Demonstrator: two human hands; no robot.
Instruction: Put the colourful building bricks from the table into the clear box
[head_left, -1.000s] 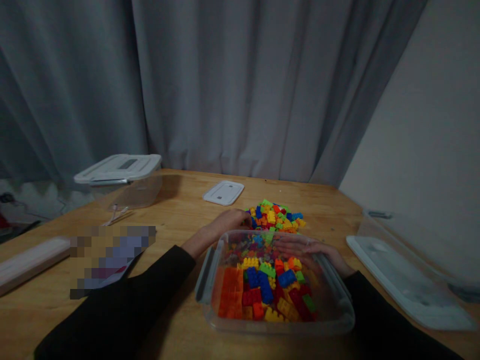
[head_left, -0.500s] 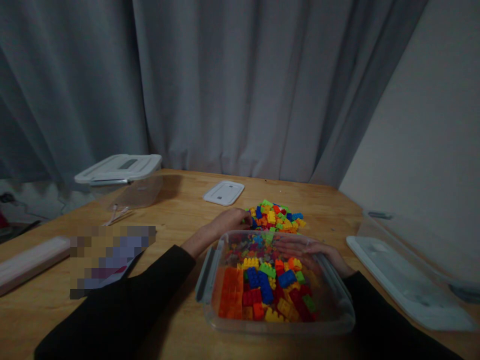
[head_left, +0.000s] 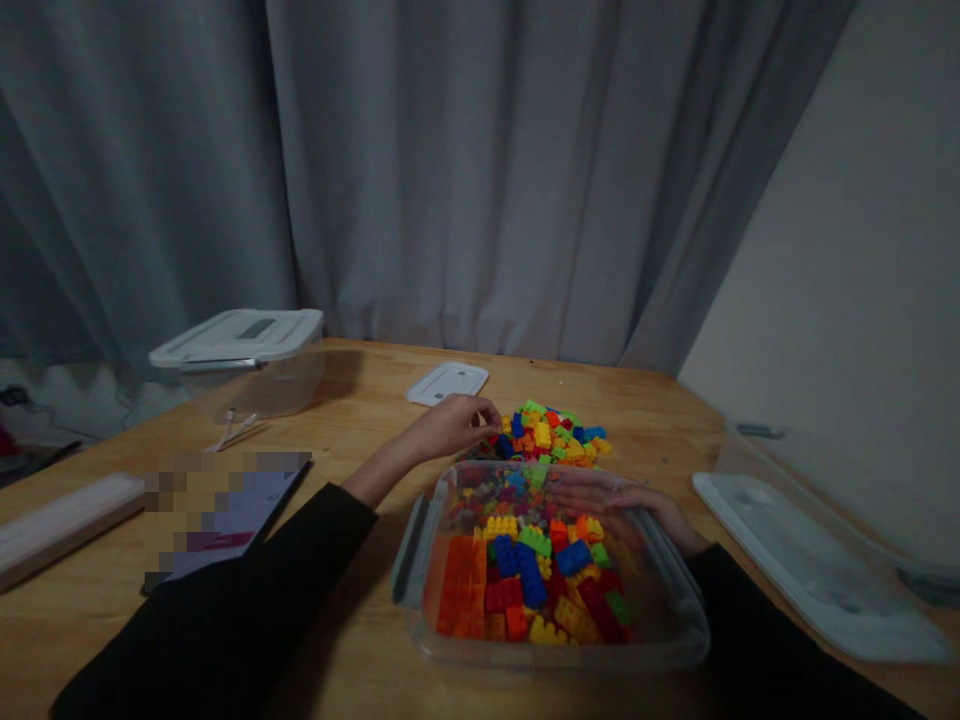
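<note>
My left hand (head_left: 459, 424) is at the left edge of a heap of toy building bricks (head_left: 551, 434), its fingers curled into a pinch. A small reddish patch shows by the fingertips, but I cannot make out whether they hold it. In front lies a clear plastic box (head_left: 555, 655) with grey side clips, containing loose coloured bricks (head_left: 529, 575) and an orange block of bricks (head_left: 461, 585) at its left. Through the box's far wall, my right hand (head_left: 611, 495) is seen with fingers stretched out behind it; contact with the wall is unclear.
A lidded clear box (head_left: 255, 375) stands at the back left, and a white lid (head_left: 448, 383) lies behind the heap. To the left are a tablet-like device (head_left: 255, 505) and a long pale case (head_left: 75, 525). Another clear box (head_left: 817, 540) is at the right.
My left hand has lifted slightly and drawn back left from the heap, with its fingers now curled together. My right hand and the front box have stayed in place.
</note>
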